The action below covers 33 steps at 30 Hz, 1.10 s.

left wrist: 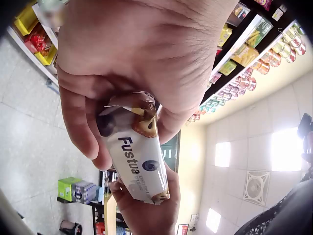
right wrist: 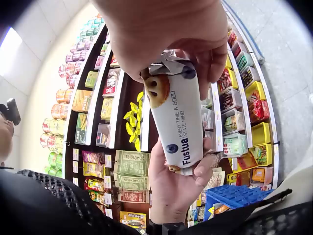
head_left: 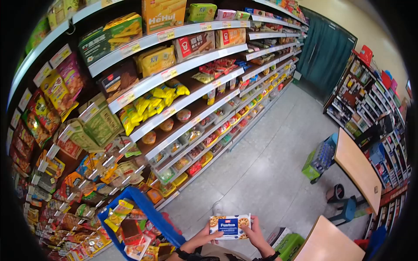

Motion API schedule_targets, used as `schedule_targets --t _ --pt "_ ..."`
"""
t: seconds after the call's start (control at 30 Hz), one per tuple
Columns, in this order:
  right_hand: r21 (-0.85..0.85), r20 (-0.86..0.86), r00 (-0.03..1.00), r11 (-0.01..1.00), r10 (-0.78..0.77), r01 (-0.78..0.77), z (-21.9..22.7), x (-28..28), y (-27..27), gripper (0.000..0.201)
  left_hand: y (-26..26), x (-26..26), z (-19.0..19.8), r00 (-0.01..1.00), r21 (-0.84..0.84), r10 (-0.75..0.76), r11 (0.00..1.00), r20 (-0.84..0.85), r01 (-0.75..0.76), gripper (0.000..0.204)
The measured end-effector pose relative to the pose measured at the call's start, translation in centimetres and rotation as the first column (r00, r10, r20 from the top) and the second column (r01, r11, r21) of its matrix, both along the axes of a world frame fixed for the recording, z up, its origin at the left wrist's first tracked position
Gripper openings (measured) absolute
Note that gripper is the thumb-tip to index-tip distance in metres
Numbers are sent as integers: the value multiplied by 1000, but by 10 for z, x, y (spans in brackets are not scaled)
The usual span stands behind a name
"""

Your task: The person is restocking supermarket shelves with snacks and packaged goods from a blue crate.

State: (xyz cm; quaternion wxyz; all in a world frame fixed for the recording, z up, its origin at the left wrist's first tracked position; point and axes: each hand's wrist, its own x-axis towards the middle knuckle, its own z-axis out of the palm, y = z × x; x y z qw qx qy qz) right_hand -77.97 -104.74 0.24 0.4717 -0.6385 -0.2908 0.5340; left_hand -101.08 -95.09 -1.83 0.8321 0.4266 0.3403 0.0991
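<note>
A white packet of Fustua biscuits [head_left: 229, 227], printed with round biscuits and a blue label, faces up in front of the body in the head view. My left hand [head_left: 203, 238] grips its left end, thumb lying on the front. At the opposite end my right hand [head_left: 257, 237] holds it, thumb over a printed biscuit. The left wrist view shows the narrow side of the biscuit packet [left wrist: 134, 159] between both hands, its crimped end close under the left palm. From the right wrist, another narrow side of the packet [right wrist: 177, 117] shows, with silvery wrapping near the right hand [right wrist: 164, 36].
To the left of the hands stands a blue shopping basket [head_left: 150, 213] holding several snack packs. Shelves of packaged food [head_left: 187, 82] run along the left side. On the right are wooden-topped tables [head_left: 326, 241], a blue stool [head_left: 344, 211] and a dark bin [head_left: 335, 192] on the grey floor.
</note>
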Motion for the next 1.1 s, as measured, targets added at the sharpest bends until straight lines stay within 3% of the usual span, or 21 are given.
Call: schedule_targets --t 0.13,0.2,0.3,0.37,0.43,0.47,0.6,0.73,0.87,1.0,1.1 --pt "7 15 996 996 83 -83 19 49 114 51 103 48 12 998 82 55 995 16 -56 68" --pt "-27 22 993 993 114 -113 41 75 169 50 160 79 30 985 65 174 983 -21 -172 62" --pt "95 -27 997 993 72 -69 39 124 236 49 244 126 30 991 101 130 987 -32 -127 57" --pt "60 -61 996 996 72 -68 42 165 269 52 291 168 51 991 147 132 981 -36 -126 56" --pt "174 -56 998 985 25 -15 45 209 297 59 332 217 66 994 388 93 920 -61 -63 55" --pt "160 -65 998 987 -22 32 44 233 307 62 349 240 69 994 397 76 917 -73 -41 55" --pt "167 -149 978 971 -146 170 39 337 353 52 402 350 54 991 498 -32 866 130 -38 68" --pt "179 -207 958 954 -200 238 27 452 393 49 451 467 64 993 382 -106 921 46 81 70" --pt "246 -185 953 928 -238 280 25 577 442 51 501 597 76 987 486 -135 859 -87 160 73" --pt "293 -209 949 911 -236 291 53 699 490 43 551 719 101 995 485 -99 870 4 84 73" --pt "269 -175 965 934 -194 236 59 783 534 36 585 793 105 998 556 -35 829 -59 62 71"
